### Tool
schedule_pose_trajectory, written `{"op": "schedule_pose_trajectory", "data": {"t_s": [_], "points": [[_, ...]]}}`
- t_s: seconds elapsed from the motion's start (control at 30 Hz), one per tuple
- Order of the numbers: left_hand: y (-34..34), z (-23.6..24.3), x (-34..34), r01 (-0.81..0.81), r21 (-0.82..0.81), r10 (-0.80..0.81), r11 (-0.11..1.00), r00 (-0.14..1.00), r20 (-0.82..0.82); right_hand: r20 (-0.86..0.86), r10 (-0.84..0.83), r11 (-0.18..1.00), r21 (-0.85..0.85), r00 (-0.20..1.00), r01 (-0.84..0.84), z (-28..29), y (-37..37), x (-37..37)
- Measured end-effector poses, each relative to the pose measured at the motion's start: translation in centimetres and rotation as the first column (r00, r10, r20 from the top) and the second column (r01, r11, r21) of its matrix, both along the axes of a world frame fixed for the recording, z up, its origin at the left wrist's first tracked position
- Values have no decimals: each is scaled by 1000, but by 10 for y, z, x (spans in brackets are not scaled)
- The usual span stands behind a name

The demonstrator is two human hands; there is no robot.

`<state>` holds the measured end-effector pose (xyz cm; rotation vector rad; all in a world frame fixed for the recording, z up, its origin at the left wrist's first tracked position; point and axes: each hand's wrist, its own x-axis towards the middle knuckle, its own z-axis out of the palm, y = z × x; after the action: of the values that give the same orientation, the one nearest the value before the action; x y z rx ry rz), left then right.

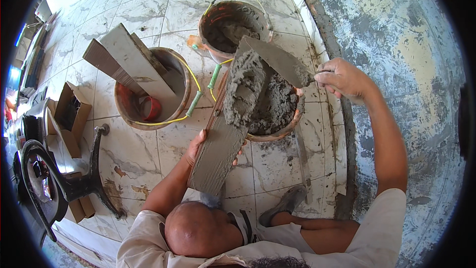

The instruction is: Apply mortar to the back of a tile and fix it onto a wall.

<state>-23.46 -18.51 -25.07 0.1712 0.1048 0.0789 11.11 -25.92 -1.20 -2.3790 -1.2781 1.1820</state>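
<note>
My left hand [195, 150] is closed around a long flat board [213, 159] smeared with grey mortar, its fingertips showing at the far edge. A thick heap of wet mortar [243, 92] sits on the board's upper part. My right hand [343, 79] grips a trowel by its handle. The trowel's mortar-coated blade [281, 61] reaches left over the board's far end, beside the heap; I cannot tell whether it touches. Beneath board and blade stands a bucket [299, 115] partly full of crumbly grey mortar [276, 106], partly hidden.
Farther off stands a mortar-lined bucket [269, 31] with a yellow handle. To the left, another bucket [119, 101] holds planks [136, 62] and a red cup [150, 108]. A cardboard box [79, 111] and black chair parts [96, 168] lie at far left. A mortar-stained wall [396, 94] rises right.
</note>
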Motion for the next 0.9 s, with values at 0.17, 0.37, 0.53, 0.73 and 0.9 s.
{"op": "schedule_pose_trajectory", "data": {"t_s": [0.17,0.37,0.53,0.73,0.9], "points": [[-4,7,-14,162,76,-158,984,986,-51,138,24,998,-62,990,-15,8,2,23],[-6,2,-14,139,17,-140,990,990,25,403,178,967,-239,898,-84,-30,-9,65],[12,-9,-14,-49,117,54,992,998,-44,616,532,843,-452,580,-292,-39,-13,6],[1,-36,-13,-163,43,166,986,983,-77,588,719,680,-705,370,-202,-45,24,-30],[-9,-51,-14,-235,10,235,972,968,-89,477,811,581,-727,340,-366,-91,48,-39]]}}
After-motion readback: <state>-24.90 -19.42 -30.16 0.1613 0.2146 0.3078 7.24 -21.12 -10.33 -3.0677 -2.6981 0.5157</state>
